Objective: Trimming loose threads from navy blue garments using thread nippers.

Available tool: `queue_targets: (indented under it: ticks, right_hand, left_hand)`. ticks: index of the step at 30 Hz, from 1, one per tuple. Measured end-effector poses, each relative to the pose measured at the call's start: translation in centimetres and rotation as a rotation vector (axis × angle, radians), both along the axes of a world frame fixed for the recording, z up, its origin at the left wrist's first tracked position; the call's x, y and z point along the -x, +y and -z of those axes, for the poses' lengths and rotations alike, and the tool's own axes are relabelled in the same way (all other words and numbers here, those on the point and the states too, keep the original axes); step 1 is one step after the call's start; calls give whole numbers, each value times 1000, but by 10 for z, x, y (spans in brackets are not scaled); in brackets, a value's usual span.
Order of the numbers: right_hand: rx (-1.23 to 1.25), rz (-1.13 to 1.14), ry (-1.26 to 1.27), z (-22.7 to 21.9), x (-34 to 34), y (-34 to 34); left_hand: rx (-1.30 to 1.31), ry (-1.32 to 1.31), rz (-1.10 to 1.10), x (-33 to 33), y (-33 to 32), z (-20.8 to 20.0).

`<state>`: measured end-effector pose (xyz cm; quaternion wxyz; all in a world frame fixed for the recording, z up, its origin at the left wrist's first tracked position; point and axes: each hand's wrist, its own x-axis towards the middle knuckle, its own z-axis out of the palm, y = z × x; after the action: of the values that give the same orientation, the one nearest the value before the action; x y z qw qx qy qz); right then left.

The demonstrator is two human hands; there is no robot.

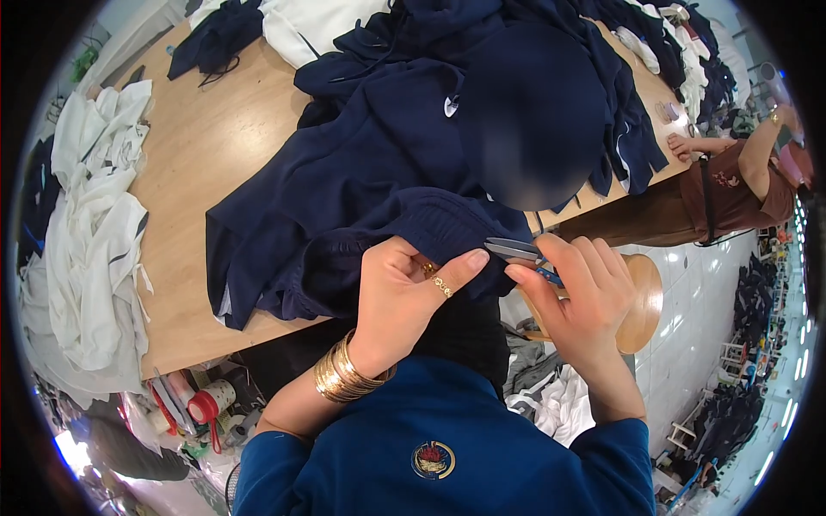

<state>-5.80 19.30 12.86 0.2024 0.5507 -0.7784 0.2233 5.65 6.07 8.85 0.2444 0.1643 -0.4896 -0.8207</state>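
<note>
Navy garment [361,198], soft knit, rumpled, with a gathered ribbed hem, sprawls over the wooden table [194,155] and hangs off its near edge. Left hand [404,292] pinches the hem from below, thumb pressed on top of the fabric, gold ring on one finger, stack of gold bangles [344,374] at the wrist. Right hand [572,292] sits just beside it, closed around small metal thread snips [514,250], blue grip, blades pointing at the hem and almost touching it. White garments [90,249], thin and creased, heap along the table's left side. More navy pieces pile at the far end. Round wooden stool [645,301], smooth, stands under the right hand. Another person [731,189] in brown is at the table's right end.
</note>
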Motion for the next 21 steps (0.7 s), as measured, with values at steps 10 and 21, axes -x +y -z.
queue_targets:
  ticks: [10,21]
  right_hand:
    - [-36,10,71,-4,2,1]
    - [-59,-29,69,-10,5,0]
  left_hand:
    - [1,-6,24,1,-1,-1]
    - [64,-33,64,-3,-8,-1]
